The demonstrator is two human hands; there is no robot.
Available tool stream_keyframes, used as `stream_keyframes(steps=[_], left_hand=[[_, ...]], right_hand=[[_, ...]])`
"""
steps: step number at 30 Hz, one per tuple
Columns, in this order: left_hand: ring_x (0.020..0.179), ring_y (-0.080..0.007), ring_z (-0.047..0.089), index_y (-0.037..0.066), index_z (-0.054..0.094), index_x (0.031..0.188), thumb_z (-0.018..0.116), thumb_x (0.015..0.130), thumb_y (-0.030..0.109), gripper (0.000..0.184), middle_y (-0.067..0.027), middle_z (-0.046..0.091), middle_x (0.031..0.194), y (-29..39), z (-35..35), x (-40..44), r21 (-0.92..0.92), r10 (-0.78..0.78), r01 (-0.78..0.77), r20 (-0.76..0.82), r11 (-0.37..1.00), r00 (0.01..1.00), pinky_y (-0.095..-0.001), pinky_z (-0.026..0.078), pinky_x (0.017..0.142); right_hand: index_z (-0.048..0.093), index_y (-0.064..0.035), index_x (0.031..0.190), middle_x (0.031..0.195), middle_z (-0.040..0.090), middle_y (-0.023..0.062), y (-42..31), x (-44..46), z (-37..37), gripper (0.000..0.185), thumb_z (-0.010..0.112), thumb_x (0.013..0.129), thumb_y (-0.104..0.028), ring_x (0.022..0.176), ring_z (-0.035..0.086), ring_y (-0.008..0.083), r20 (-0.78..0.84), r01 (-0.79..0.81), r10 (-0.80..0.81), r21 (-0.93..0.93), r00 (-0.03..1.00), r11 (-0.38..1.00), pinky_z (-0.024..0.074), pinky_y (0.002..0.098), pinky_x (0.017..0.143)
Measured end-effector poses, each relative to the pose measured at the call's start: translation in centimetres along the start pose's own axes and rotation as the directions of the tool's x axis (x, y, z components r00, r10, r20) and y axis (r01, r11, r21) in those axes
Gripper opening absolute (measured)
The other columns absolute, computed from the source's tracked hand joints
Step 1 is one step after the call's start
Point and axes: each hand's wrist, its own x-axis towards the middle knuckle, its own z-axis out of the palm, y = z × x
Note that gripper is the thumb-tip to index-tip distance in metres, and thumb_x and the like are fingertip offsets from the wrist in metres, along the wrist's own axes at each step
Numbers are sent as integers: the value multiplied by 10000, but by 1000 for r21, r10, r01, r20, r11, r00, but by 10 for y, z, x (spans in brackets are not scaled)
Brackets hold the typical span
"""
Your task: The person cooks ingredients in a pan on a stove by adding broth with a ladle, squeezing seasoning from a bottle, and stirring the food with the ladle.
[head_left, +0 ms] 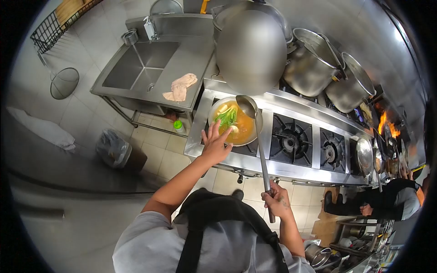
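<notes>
A round pan (212, 119) stands on the left burner of the stove, filled with orange broth (246, 123). Green leafy vegetables (229, 116) and several pale pieces float in it. My left hand (215, 143) is over the pan's near-left edge, its fingers spread and nothing visible in them; whether they touch the food is unclear. Low at the right, my right hand (278, 201) wraps around the long handle of a metal ladle (264, 168). The ladle's bowl lies over the pan's far-right side.
Two burners (289, 142) continue along the steel stove. Large stock pots (309, 68) stand behind them, and flames (388, 125) rise at far right. Left is a sink (136, 73) with a pinkish cloth (181, 87) on its counter. Another person (382, 200) stands right.
</notes>
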Motion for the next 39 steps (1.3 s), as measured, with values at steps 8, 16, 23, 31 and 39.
stream_keyframes(steps=[8,16,23,31,39], left_hand=[[1403,-358,-27,156,350,1403,559,800,235,643,-147,47,1521,9,2,43,239,3,-3,0,971,1000,-656,-25,1044],[1404,-342,14,112,516,1286,565,791,168,501,-145,87,1516,17,-29,22,150,-14,-2,108,989,994,-632,-7,1057],[1384,-357,146,55,434,1354,416,891,494,638,-250,191,1471,78,-174,-57,-1000,629,-12,-7,3,777,-483,125,1092],[1361,-459,115,-5,481,1303,425,837,396,617,-353,205,1424,99,-211,-96,-884,810,-149,-466,-443,356,-592,73,1039],[1351,-417,196,25,441,1331,386,876,441,618,-291,237,1434,56,-242,-80,-951,913,-248,-261,-186,315,-551,145,1062]], right_hand=[[506,71,1204,672,574,65,-40,-36,-5,415,564,794,41,469,512,99,132,-91,46,359,990,929,423,212,444],[507,82,1179,650,565,91,-28,-29,4,430,558,752,72,439,504,108,99,-172,142,457,985,873,403,208,412],[537,65,1113,674,570,60,-21,-14,5,320,565,796,27,475,523,108,55,-92,81,251,995,964,428,218,452],[400,31,1332,717,564,18,12,-12,40,562,600,807,13,580,531,69,-248,189,-184,-4,951,982,464,198,530],[609,16,933,634,476,-52,76,13,77,192,655,820,-132,542,381,33,-514,-68,-34,-179,857,982,317,203,482]])
